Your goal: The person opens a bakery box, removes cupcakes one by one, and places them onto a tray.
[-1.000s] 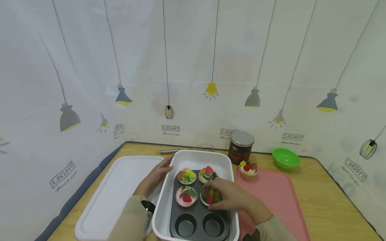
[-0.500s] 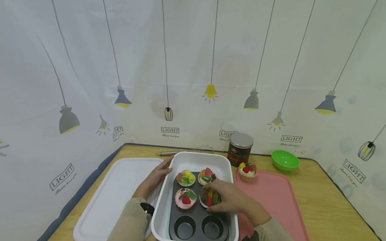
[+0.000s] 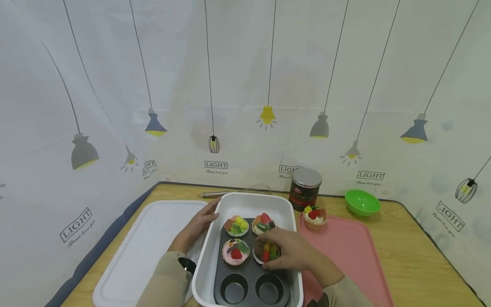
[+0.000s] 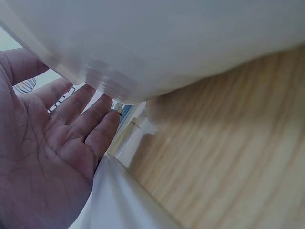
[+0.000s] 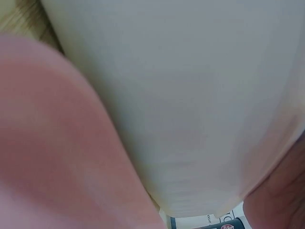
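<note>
A deep white rectangular tub [image 3: 207, 256] holds a dark muffin tin [image 3: 251, 273]. My left hand [image 3: 198, 224] lies along the tub's left side; in the left wrist view its fairly straight fingers [image 4: 78, 102] touch the outer wall. Over the tub, my right hand [image 3: 293, 249] pinches a chocolate-topped cupcake [image 3: 266, 252] with red, yellow and green pieces, seated in the tin's middle right cup. A pink-topped cupcake [image 3: 235, 252] sits beside it. Two more, a yellow-green cupcake [image 3: 236, 225] and a strawberry cupcake [image 3: 264, 222], fill the far cups. Both near cups are bare.
A white board [image 3: 142, 251] lies left of the tub and a pink board [image 3: 349, 251] right. Another fruit cupcake [image 3: 314, 217] stands on the pink board's far corner. Behind are a whisk [image 3: 215, 194], an espresso tin [image 3: 304, 189] and a green bowl [image 3: 362, 202].
Both hands hold nearly the same positions, the right fingers staying on the chocolate-topped cupcake. The whole view shifts slightly.
</note>
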### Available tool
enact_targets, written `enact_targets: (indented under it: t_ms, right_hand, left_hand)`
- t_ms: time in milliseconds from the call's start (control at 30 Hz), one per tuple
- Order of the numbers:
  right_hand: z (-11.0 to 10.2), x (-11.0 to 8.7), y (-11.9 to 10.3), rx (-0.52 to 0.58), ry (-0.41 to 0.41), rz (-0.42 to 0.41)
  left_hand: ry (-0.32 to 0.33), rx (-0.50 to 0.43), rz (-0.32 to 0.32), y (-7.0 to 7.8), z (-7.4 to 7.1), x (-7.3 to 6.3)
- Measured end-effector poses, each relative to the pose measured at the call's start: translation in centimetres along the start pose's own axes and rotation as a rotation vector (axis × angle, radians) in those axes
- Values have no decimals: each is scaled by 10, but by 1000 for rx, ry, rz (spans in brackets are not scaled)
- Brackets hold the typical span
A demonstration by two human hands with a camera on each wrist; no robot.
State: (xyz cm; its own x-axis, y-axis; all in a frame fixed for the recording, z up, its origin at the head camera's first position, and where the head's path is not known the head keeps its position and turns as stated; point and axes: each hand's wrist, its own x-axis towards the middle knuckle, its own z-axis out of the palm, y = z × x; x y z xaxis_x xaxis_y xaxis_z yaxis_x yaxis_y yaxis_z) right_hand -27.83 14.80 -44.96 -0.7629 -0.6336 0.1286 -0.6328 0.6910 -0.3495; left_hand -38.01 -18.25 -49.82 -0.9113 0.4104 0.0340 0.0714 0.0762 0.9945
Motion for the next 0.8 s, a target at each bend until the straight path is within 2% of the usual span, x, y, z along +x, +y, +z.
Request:
enact_targets:
  t_ms: [233, 467, 800]
  right_hand:
    - [2, -1, 1, -11, 26, -19]
    - [1, -1, -1, 15, -14, 21]
    - [2, 0, 2, 13, -11, -2]
  left_hand:
    - [0, -20, 6, -1, 0, 0]
    - [-6, -22, 2, -1, -1, -1]
    - [-16, -2, 21, 0, 0, 0]
